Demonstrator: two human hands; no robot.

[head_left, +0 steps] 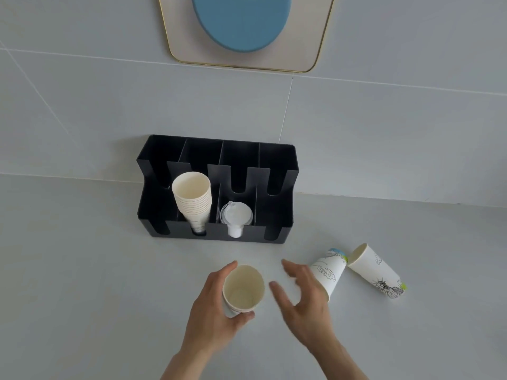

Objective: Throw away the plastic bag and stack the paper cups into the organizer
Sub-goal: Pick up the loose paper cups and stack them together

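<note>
My left hand (212,305) grips a small stack of white paper cups (242,289), mouth facing up towards me, above the counter in front of the organizer. My right hand (301,292) hovers just right of it, fingers spread, holding nothing. Behind that hand lie two printed paper cups on their sides: one (330,270) partly hidden by my fingers, another (375,270) farther right. The black organizer (153,193) stands against the wall. Its second compartment holds a tilted stack of paper cups (193,198); the third holds clear plastic lids (236,215). No plastic bag is in view.
The pale grey counter (82,270) runs under everything and meets a tiled wall. A gold-rimmed panel with a blue disc (241,28) hangs above the organizer. The organizer's far left and far right compartments hold nothing visible.
</note>
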